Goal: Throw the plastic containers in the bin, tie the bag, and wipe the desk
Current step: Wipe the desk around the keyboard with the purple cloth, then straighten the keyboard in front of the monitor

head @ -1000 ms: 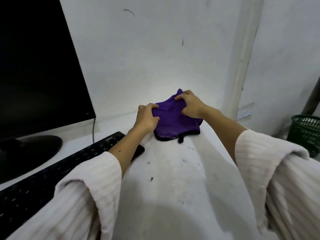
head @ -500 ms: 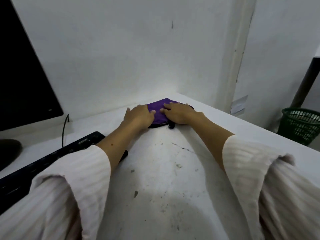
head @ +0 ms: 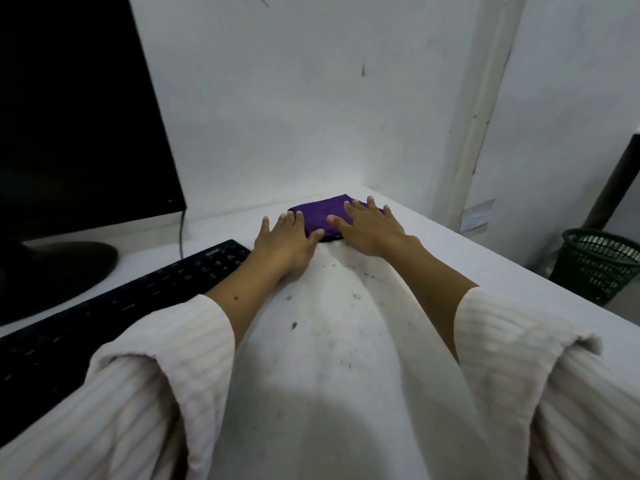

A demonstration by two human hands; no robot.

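Both hands have flattened, left hand (head: 284, 237) and right hand (head: 370, 226) pressing the folded purple cloth (head: 320, 216).

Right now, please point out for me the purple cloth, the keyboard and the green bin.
purple cloth (head: 320, 216): head view, on the bare purple fabric between the two hands.
keyboard (head: 114, 310): head view, on the middle rows of its black keys.
green bin (head: 597, 268): head view, on its mesh side wall.

The keyboard (head: 114, 306) hems the left; the desk (head: 346, 358) seems open rightward.
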